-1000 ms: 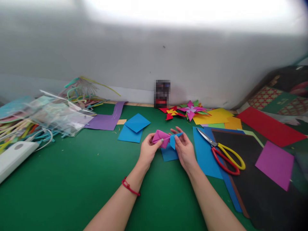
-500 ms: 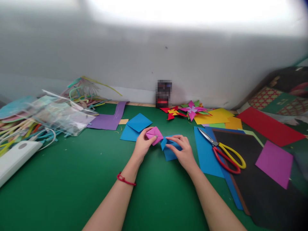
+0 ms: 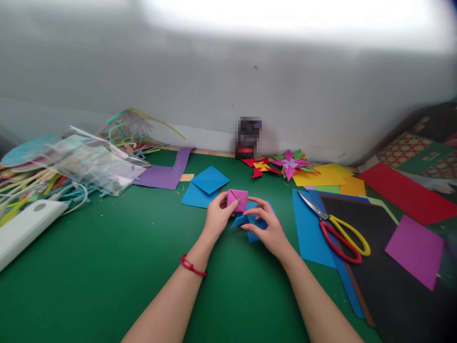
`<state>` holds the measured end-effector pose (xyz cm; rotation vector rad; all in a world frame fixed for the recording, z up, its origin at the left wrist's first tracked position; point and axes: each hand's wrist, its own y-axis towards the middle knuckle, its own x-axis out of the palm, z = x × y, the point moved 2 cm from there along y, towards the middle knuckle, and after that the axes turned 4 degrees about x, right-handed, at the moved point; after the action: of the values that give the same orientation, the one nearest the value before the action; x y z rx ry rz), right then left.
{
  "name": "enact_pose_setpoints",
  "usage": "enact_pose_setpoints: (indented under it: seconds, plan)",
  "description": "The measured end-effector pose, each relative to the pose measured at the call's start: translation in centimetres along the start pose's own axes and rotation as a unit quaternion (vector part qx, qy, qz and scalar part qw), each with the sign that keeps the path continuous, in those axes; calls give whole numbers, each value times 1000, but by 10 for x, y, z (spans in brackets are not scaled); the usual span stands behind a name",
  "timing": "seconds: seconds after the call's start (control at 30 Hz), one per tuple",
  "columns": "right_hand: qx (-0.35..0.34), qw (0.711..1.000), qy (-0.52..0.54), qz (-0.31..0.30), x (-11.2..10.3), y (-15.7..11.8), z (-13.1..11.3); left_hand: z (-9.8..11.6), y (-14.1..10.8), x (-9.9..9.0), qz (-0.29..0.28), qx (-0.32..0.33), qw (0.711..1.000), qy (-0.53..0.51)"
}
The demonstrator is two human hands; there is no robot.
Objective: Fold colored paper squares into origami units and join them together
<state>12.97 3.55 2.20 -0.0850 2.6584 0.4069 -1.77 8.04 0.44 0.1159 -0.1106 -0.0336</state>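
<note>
My left hand [image 3: 218, 214] pinches a small pink folded paper square [image 3: 235, 197], with the thumb on its front face and the fingers behind. Diagonal and edge creases show on the square. My right hand [image 3: 266, 220] is just to the right, thumb and fingers apart, the index fingertip close to the square's right edge; I cannot tell whether it touches. A small blue folded paper piece [image 3: 240, 220] shows below the square, by the right thumb; whether it joins the square is unclear. Behind the right fingers is a blue paper sheet [image 3: 254, 236], partly hidden.
Blue folded paper [image 3: 210, 179] and purple paper [image 3: 160, 177] are behind my left hand. Paper flowers [image 3: 290, 164] stand by the wall. Scissors [image 3: 323, 215] rest on sheets at right. At left are a glue gun or white device [image 3: 32, 228] and plastic bags [image 3: 107, 164].
The pink square has turned from a diamond to an upright square. My right thumb and fingers have spread apart, and the small blue piece has shifted lower and left.
</note>
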Motion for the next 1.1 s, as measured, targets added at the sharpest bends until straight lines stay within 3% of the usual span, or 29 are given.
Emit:
enact_pose_setpoints:
  seconds: [0.17,0.37,0.57,0.8,1.1]
  plan:
    - [-2,1000,-7,3,4,-1,0,2,-1,2,0,37,999,18]
    - [-5,1000,-10,21,6,0,2,-3,-6,8,-54,-45,996,-58]
    - [-15,998,-9,57,4,1,5,-2,-6,10,-110,-64,990,-64]
    - [-3,992,-8,126,5,0,4,-1,-7,12,-92,-56,993,-53]
    - [54,985,-43,159,9,-4,6,-3,-9,18,-40,-108,990,-84]
